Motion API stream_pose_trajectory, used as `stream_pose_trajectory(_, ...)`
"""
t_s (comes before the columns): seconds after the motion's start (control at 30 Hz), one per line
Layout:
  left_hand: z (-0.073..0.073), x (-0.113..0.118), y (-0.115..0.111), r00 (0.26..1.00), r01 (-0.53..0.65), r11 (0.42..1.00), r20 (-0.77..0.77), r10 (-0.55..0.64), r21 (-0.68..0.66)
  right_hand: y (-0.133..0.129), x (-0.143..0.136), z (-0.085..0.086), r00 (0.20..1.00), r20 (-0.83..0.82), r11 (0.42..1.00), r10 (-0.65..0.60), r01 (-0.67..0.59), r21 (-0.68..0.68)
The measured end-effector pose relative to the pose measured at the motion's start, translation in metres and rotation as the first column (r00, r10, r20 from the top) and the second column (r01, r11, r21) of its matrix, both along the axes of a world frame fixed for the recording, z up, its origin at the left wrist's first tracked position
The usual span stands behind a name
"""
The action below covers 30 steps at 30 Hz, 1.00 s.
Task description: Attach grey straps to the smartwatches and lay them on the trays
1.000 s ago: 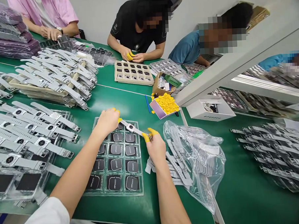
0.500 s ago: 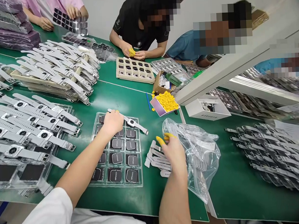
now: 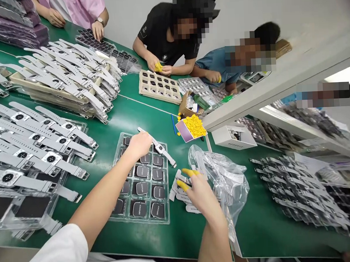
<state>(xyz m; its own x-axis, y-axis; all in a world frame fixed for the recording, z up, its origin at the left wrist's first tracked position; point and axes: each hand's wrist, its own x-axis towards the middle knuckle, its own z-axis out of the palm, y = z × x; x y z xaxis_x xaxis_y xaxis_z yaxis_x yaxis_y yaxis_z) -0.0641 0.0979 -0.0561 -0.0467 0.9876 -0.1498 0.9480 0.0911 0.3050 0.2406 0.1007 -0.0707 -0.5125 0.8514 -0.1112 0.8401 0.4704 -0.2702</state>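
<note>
My left hand (image 3: 139,146) is closed over a smartwatch with a grey strap (image 3: 160,148) at the far edge of a clear plastic tray (image 3: 167,220). The watch's strap ends stick out on both sides of the hand. Dark square pieces with print (image 3: 142,188) sit in the tray's compartments. My right hand (image 3: 202,189), with yellow finger cots on its thumb and fingers, is at a small pile of grey watch straps (image 3: 182,196). Its thumb and fingers are apart, around the upper straps. Right of it lies a clear bag of straps (image 3: 223,175).
Watches with grey straps (image 3: 51,157) lie on trays at left, more stacked (image 3: 65,74) behind. A box of yellow finger cots (image 3: 193,126) and a white box (image 3: 234,136) stand ahead. Strapped watches (image 3: 305,195) lie at right. Co-workers sit across the table.
My right hand has come down onto the strap pile, its thumb and fingers nearer the straps. My left hand stays on the watch, which is more steeply angled. The view has shifted slightly.
</note>
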Motion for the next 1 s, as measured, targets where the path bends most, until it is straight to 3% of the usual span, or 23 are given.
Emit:
stream_pose_trajectory(0.1, 0.009, -0.007, -0.005, 0.999, 0.028, 1.000, 0.026, -0.029, 0.010, -0.010, -0.005, 0.008, 0.989, -0.055, 0.983, 0.135, -0.141, -0.118)
stream_pose_trajectory(0.27, 0.040, -0.007, -0.015, 0.989, 0.139, 0.988, 0.032, -0.142, 0.070, -0.013, -0.005, 0.018, 0.974, -0.035, 0.901, 0.225, -0.222, -0.372)
stream_pose_trajectory(0.37, 0.061, -0.001, -0.022, 0.976, 0.200, 0.972, 0.061, -0.209, 0.125, -0.011, 0.000, 0.021, 0.964, 0.023, 0.890, 0.266, -0.236, -0.390)
stream_pose_trajectory(0.47, 0.074, 0.004, -0.027, 0.969, 0.227, 0.964, 0.070, -0.238, 0.136, -0.009, 0.002, 0.020, 0.949, 0.073, 0.911, 0.308, -0.272, -0.308)
stream_pose_trajectory(0.57, 0.077, 0.006, -0.029, 0.973, 0.222, 0.970, 0.045, -0.227, 0.099, -0.007, -0.002, 0.020, 0.932, 0.124, 0.919, 0.342, -0.304, -0.249)
stream_pose_trajectory(0.73, 0.071, 0.003, -0.026, 0.977, 0.211, 0.973, 0.015, -0.213, 0.092, -0.005, -0.010, 0.025, 0.889, 0.141, 0.892, 0.436, -0.405, -0.201)
stream_pose_trajectory(0.83, 0.068, 0.003, -0.025, 0.972, 0.223, 0.967, 0.042, -0.230, 0.125, -0.008, -0.013, 0.025, 0.904, 0.136, 0.905, 0.405, -0.376, -0.198)
stream_pose_trajectory(0.93, 0.068, 0.004, -0.025, 0.971, 0.225, 0.966, 0.058, -0.234, 0.126, -0.008, -0.010, 0.024, 0.922, 0.051, 0.910, 0.383, -0.367, -0.194)
stream_pose_trajectory(1.0, 0.069, 0.004, -0.025, 0.971, 0.223, 0.968, 0.061, -0.231, 0.115, -0.002, -0.004, 0.027, 0.925, -0.112, 0.903, 0.363, -0.379, -0.200)
